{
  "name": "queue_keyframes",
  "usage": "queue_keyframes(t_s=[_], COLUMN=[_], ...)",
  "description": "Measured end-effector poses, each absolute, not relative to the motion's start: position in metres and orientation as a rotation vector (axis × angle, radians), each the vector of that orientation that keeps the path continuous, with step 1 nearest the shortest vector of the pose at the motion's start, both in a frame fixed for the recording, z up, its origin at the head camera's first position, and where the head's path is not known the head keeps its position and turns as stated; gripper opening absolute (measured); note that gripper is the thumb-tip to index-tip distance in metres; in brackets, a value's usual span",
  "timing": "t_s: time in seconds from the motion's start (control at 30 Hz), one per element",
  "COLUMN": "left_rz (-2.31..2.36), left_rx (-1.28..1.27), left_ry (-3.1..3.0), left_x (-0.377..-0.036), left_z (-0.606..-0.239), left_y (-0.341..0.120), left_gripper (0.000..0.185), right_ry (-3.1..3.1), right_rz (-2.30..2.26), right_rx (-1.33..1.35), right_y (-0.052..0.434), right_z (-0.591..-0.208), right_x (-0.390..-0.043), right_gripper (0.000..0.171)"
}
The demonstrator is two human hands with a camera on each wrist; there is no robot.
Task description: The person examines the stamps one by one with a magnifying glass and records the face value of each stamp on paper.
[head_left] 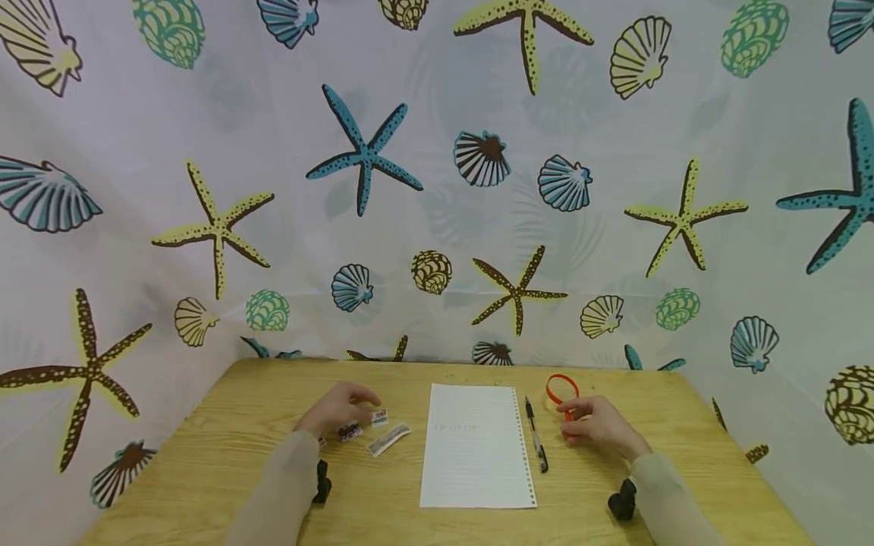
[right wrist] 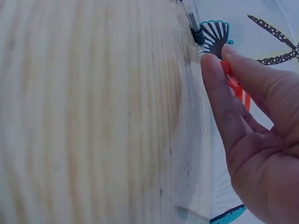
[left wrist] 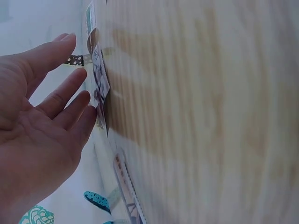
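Observation:
My right hand (head_left: 604, 428) pinches the handle of a red-rimmed magnifying glass (head_left: 568, 415) between thumb and fingertips. Its round rim tilts up toward the back of the table; in the right wrist view the red handle (right wrist: 237, 88) shows partly behind the fingers. On the other side, my left hand (head_left: 334, 409) hovers low over several small postage stamps (head_left: 350, 431), its fingers loosely bent and holding nothing. One stamp (head_left: 379, 417) lies near its fingertips, and a longer stamp strip (head_left: 389, 440) lies a little nearer. The left wrist view shows the fingertips close beside a stamp (left wrist: 100, 74).
A lined sheet of paper (head_left: 478, 470) with faint writing near its top lies mid-table between the hands. Along its right edge rests a black pen (head_left: 536, 436). Behind the wooden table (head_left: 205, 432) hangs a white curtain (head_left: 437, 227) printed with shells and starfish.

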State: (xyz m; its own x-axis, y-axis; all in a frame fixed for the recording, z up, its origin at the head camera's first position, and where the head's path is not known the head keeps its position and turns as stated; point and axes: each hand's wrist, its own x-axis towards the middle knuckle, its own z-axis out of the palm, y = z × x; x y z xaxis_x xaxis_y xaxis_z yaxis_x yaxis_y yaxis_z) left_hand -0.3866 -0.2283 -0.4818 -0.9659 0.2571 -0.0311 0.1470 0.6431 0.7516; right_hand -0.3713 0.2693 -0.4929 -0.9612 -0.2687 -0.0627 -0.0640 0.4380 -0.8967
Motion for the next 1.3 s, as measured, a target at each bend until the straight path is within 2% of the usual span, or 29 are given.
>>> queue_keyframes(t_s=[0.4,0.7,1.3], left_rz=[1.204,1.082,1.055], left_rx=[0.357,0.495,0.411], left_ry=[2.671,2.741,2.726], left_x=[-0.396,-0.393,-0.389], left_z=[-0.49,-0.487,-0.482], left_y=[-0.224,-0.224,-0.222], left_gripper=[0.027,0.017,0.018], right_ry=[2.511,2.507,2.444], right_rz=[-1.498,-1.51,-1.5], right_rx=[-0.391,-0.381,-0.501], right_y=[0.263,0.251,0.215], right_z=[-0.491,-0.485,-0.477], right_x=[-0.372,-0.37,-0.373], right_gripper=[0.042,0.038,0.037])
